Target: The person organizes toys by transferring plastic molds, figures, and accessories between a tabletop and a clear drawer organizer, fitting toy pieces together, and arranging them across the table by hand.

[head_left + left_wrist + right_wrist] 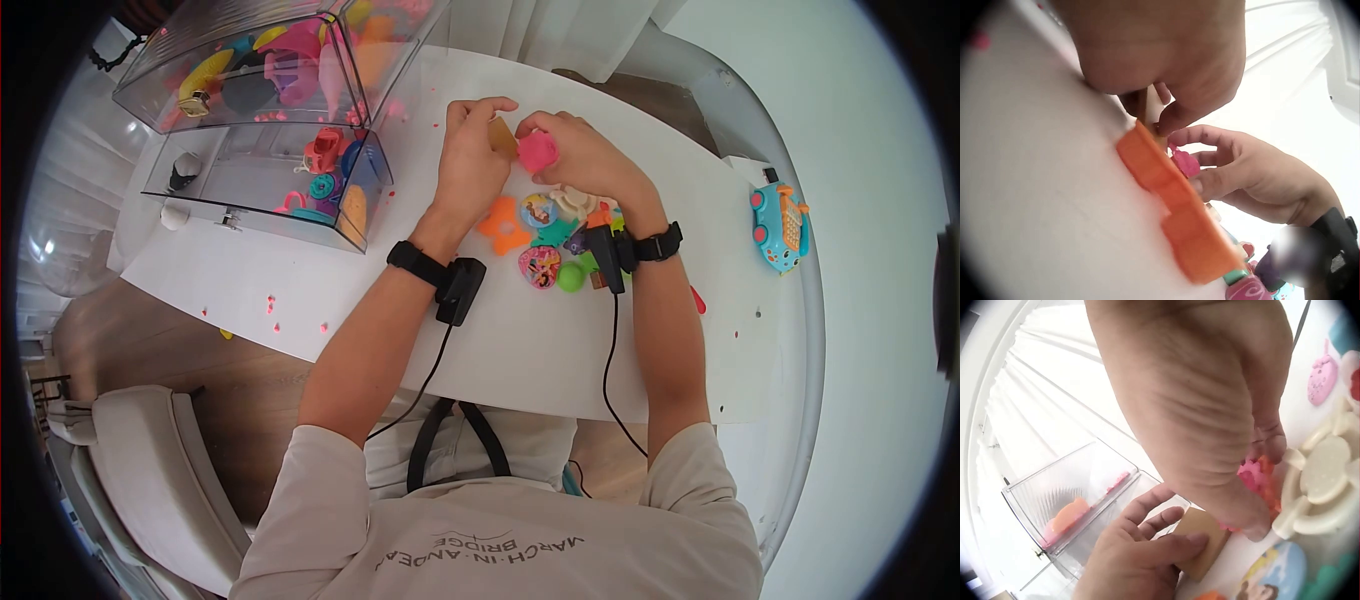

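Observation:
My left hand (472, 165) pinches a flat tan block (1200, 545) between thumb and fingers, over the far middle of the white table. Just to its right, my right hand (592, 160) holds a small bright pink piece with a bumpy edge (537, 151). The block and the pink piece sit close together in the head view. Below the hands lie an orange flower-shaped piece (503, 226), a round picture disc (538, 209) and a cream ring-shaped toy (1322, 481). Part of the pink piece is hidden behind my right thumb in the right wrist view.
A clear drawer box (270, 185) with colourful toys stands at the left, its lower drawer pulled out. Near me lie a heart-shaped picture piece (540, 267) and a green ball (571, 277). A blue toy phone (780, 228) stands at the far right.

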`<act>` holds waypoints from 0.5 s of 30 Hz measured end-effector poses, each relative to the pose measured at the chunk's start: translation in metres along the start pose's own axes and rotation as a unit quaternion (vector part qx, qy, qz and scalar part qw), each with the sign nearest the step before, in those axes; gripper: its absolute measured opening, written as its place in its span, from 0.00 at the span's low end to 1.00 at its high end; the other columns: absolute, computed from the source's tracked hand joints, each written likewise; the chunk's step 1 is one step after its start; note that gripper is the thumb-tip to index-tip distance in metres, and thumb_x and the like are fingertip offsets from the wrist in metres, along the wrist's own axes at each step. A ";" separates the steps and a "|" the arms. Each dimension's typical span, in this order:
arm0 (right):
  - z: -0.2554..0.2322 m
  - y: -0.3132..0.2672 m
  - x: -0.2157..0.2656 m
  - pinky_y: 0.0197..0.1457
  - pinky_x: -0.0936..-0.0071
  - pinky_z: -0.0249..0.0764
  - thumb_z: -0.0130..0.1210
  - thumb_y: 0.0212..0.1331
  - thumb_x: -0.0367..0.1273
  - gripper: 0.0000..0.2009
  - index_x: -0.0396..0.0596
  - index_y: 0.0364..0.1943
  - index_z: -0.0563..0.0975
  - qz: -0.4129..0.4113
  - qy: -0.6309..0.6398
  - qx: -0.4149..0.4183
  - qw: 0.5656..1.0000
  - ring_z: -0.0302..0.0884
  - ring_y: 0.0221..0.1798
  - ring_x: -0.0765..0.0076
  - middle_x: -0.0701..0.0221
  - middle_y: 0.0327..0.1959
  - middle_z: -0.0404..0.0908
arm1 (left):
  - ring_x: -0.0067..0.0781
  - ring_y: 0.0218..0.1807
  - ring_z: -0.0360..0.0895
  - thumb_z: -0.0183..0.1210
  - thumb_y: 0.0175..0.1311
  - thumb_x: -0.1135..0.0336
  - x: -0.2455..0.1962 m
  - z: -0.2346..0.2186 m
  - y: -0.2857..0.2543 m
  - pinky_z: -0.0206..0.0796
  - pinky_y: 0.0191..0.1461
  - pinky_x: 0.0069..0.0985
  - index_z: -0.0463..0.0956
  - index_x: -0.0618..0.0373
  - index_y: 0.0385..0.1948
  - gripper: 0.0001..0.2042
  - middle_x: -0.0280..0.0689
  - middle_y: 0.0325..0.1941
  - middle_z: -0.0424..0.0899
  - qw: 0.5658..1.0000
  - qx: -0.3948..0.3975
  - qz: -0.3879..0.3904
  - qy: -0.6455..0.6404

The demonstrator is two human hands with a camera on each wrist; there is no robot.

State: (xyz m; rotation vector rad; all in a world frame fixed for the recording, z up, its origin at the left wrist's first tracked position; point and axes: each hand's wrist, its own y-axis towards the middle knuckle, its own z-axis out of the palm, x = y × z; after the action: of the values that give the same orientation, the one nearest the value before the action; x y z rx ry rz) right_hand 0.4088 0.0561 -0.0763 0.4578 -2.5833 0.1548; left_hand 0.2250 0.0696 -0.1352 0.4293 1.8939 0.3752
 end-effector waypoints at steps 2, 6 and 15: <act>-0.001 0.002 -0.001 0.58 0.63 0.75 0.69 0.47 0.26 0.27 0.51 0.56 0.76 0.004 0.021 0.005 1.000 0.78 0.55 0.53 0.60 0.51 0.80 | 0.37 0.53 0.77 0.66 0.52 0.83 -0.007 -0.003 0.001 0.74 0.56 0.32 0.78 0.52 0.56 0.26 0.43 0.55 0.75 0.999 -0.009 -0.032 -0.034; -0.002 0.002 -0.006 0.53 0.66 0.76 0.66 0.51 0.24 0.25 0.50 0.57 0.76 0.003 0.063 -0.012 0.998 0.80 0.48 0.56 0.62 0.47 0.82 | 0.27 0.48 0.78 0.66 0.56 0.82 -0.007 -0.006 0.006 0.75 0.49 0.27 0.76 0.55 0.59 0.26 0.39 0.55 0.77 0.976 0.013 -0.150 -0.160; -0.014 0.008 0.027 0.48 0.72 0.77 0.68 0.58 0.31 0.22 0.44 0.56 0.76 -0.024 0.336 -0.149 0.930 0.83 0.43 0.67 0.65 0.40 0.85 | 0.32 0.57 0.79 0.52 0.69 0.76 -0.004 -0.010 0.009 0.73 0.60 0.31 0.72 0.63 0.61 0.19 0.42 0.59 0.79 0.824 0.072 -0.241 -0.507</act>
State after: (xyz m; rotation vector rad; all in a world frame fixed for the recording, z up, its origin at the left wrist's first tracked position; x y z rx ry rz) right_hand 0.3906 0.0581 -0.0512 0.2861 -1.8758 -0.0881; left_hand 0.2174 0.0749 -0.1246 0.1595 0.9068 -0.3145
